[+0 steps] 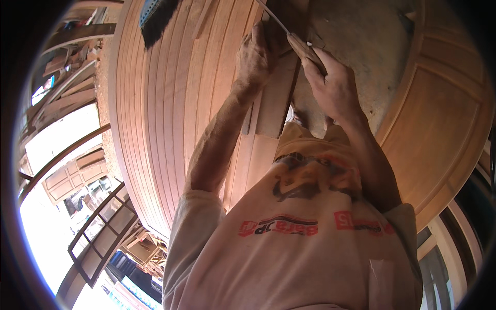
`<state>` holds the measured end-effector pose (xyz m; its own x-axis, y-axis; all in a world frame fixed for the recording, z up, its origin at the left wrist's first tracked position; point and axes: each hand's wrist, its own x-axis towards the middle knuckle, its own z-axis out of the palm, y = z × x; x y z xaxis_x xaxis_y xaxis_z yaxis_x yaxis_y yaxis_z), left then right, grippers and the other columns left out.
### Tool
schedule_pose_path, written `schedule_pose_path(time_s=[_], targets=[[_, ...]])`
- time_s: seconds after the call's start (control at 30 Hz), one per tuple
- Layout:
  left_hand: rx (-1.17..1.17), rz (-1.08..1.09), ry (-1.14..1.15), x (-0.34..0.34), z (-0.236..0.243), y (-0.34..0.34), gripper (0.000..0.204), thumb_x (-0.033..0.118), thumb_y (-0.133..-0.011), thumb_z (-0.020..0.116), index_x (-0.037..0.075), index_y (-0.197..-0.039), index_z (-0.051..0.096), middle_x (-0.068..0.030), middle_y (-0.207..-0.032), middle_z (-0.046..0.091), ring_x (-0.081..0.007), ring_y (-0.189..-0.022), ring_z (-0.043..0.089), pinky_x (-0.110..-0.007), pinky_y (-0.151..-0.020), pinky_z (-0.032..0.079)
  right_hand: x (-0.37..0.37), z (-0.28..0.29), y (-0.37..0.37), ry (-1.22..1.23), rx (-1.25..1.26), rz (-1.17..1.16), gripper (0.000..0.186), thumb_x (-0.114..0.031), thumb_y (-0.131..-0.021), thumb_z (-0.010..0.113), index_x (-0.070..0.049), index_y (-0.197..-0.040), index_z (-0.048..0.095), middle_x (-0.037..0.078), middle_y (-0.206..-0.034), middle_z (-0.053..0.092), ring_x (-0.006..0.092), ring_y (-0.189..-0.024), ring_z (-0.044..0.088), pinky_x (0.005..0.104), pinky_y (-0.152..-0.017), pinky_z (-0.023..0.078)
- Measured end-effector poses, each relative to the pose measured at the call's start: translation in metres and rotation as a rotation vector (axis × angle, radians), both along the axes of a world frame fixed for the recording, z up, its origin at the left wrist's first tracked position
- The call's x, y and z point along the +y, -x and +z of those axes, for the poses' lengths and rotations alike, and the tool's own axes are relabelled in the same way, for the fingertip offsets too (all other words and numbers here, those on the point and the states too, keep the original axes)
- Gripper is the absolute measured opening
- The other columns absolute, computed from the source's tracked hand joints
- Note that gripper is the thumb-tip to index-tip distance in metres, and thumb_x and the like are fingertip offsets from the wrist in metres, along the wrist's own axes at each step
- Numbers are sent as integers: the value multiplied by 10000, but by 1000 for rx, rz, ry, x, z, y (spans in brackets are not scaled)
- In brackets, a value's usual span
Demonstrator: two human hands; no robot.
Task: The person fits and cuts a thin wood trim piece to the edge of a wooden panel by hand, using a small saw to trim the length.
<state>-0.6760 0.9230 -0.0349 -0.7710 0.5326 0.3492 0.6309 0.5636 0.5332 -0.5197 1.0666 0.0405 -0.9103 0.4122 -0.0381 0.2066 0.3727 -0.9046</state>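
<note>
My right hand (335, 82) is wrapped round the wooden handle of a thin-bladed hand tool (298, 45). Its narrow metal blade slants up and left, past the top edge of the view, so I cannot tell its exact kind. My left hand (254, 62) is closed, beside a brown board (279, 95) that lies along the near side of the slatted wooden surface (175, 88). Whatever its fingers grip is hidden. A slim stick-like piece (252, 118) lies against the board below my left wrist.
A blue brush with dark bristles (155, 20) lies at the upper left on the slats, near a loose wood strip (205, 18). A panelled wooden door (439, 119) stands on the right. Window frames (101, 227) and stacked timber fill the far left.
</note>
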Motion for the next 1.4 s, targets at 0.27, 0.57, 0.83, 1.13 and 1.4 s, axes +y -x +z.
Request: schedule_pose_path(time_s=[0.27,0.57,0.83,1.13,1.4], targets=[[-13,-12,-7,-2,2,-4,313,191,-1008,611,30,-1253,501,-276,-983,720,-502,-873,707,-584,-711,575,-7,5,-23,30,-32,12,248,-176,-1057,628,-8,-1232,678,236,-832,705,343,-750,759,424,-641,553],[-38,30,-19,-2,0,3,306,281,-1029,624,65,-1237,566,-266,-1064,726,-501,-978,700,-586,-789,569,-20,-11,-76,90,111,-98,241,-179,-1053,643,-9,-1219,682,231,-844,714,346,-767,769,433,-650,557],[-46,19,27,0,2,-4,309,229,-1017,618,39,-1246,534,-264,-1084,713,-499,-966,695,-569,-809,579,-14,0,-30,10,5,-55,243,-168,-1054,642,-8,-1234,678,231,-864,730,340,-803,781,417,-664,567],[-53,-22,-1,2,4,-2,351,260,-1020,621,45,-1282,528,-275,-1078,714,-510,-994,690,-587,-815,571,-4,6,-7,10,-150,18,304,-164,-1054,633,-1,-1309,661,264,-996,735,349,-908,782,420,-716,579],[26,-32,-78,-4,-14,3,314,225,-1020,640,65,-1280,565,-248,-1059,730,-493,-951,708,-581,-809,577,-25,-8,-95,79,70,-78,298,-184,-1053,646,5,-1283,657,229,-912,725,398,-867,754,444,-690,558]])
